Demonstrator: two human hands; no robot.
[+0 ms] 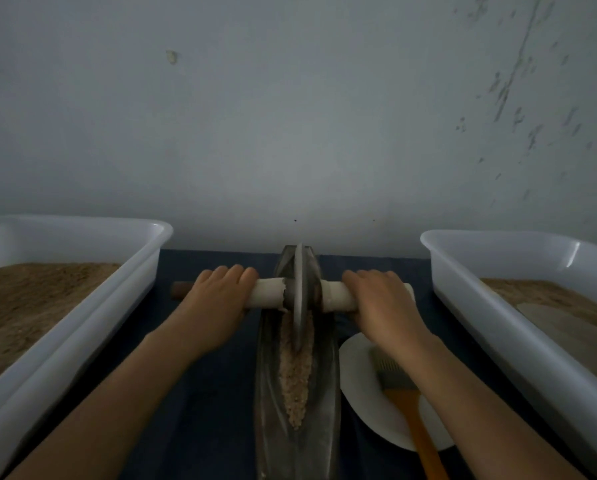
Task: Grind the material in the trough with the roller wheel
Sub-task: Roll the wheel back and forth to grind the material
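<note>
A long dark metal trough [266, 386] runs away from me down the middle of the table, with pale coarse material [295, 379] lying along its groove. The thin metal roller wheel [299, 296] stands upright in the groove toward the far end, its lower edge in the material. A paper-wrapped axle handle [267, 292] passes through the wheel. My left hand [217, 299] grips the handle left of the wheel. My right hand [383, 299] grips it right of the wheel. A bare wooden tip sticks out past my left hand.
Two white plastic tubs flank the trough, the left tub [117, 282] and the right tub [470, 289], each holding brown powder. A white plate [359, 379] with an orange-handled brush [411, 410] lies under my right forearm. A grey wall stands close behind the dark blue tabletop [200, 393].
</note>
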